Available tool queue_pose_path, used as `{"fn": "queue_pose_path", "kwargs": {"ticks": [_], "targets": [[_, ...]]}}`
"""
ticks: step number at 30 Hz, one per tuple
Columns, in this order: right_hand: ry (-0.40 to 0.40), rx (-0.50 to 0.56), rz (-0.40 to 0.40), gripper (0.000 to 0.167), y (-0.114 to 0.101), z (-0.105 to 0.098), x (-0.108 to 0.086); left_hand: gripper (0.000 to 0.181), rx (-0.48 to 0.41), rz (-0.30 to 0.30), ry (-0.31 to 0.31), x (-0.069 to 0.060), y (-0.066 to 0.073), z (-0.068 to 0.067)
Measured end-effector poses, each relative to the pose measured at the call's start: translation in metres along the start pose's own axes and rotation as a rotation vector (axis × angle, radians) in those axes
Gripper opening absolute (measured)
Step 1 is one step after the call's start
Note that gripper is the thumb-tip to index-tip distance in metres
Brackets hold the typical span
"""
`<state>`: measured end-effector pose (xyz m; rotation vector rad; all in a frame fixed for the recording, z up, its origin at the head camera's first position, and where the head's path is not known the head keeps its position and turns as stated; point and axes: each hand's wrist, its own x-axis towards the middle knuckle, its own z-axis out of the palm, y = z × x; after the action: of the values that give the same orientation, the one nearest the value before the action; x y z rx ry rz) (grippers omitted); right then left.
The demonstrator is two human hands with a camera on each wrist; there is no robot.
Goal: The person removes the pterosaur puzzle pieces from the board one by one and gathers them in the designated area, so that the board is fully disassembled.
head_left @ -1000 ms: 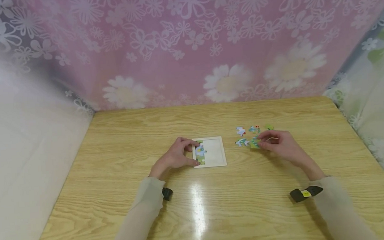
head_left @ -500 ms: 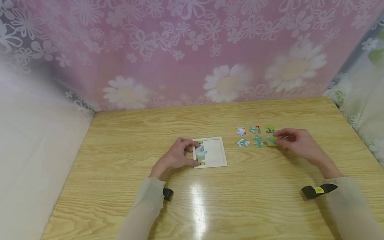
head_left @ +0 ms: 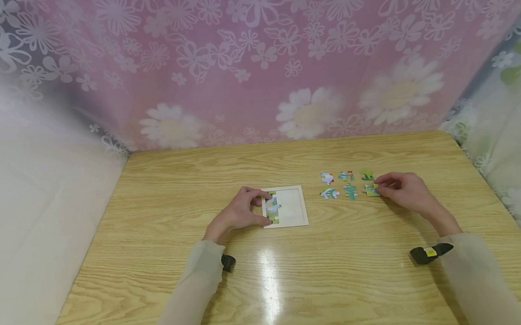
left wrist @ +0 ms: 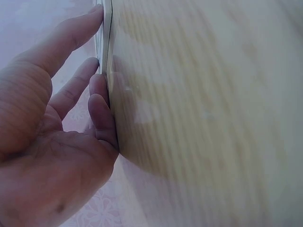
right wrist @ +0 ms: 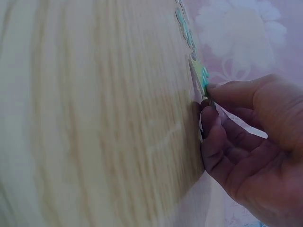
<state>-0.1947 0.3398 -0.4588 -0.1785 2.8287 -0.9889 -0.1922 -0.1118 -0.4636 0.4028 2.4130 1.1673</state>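
A pink floral cloth (head_left: 239, 85) hangs along the far side of a wood-grain table (head_left: 345, 261), and paler cloth runs down the left and right. Two light sleeves come in from the near side, the left sleeve (head_left: 185, 294) and the right sleeve (head_left: 474, 269). The right hand (head_left: 405, 194) is at the right of a group of loose pieces, its thumb and forefinger together on one of them. The left hand (head_left: 241, 210) spans the left side of a square white-rimmed tray (head_left: 292, 206), gripping it with the forefinger towards the far left corner and the thumb at the near left corner. A black device sits at each wrist. Inside the tray, a strip of fitted pieces (head_left: 272, 210) fills the left side, partly under the fingertips; the rest shows pale backing. Right of the tray lie two rows of three single pieces. The pinched green piece (head_left: 370, 190) is the near row's rightmost, held by its right edge, and looks tilted in the right wrist view. Left of it lies a teal piece (head_left: 350, 192); just beyond it, a green leafy piece (head_left: 367, 174), near the fingertips.
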Motion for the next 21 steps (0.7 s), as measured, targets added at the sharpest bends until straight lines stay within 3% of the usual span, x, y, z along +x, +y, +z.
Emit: {"fn": "queue_pose_path", "kwargs": {"ticks": [13,21], "targets": [[0.029,-0.115,-0.07,0.026,-0.0007,0.0058,0.0059,0.059,0.002,-0.009,0.011,0.0006,-0.0011,0.0012],[0.033,-0.12,-0.073,0.025,0.0002,0.0082,0.0058,0.059,0.005,0.009,0.002,0.0015,-0.0012,0.0002]]}}
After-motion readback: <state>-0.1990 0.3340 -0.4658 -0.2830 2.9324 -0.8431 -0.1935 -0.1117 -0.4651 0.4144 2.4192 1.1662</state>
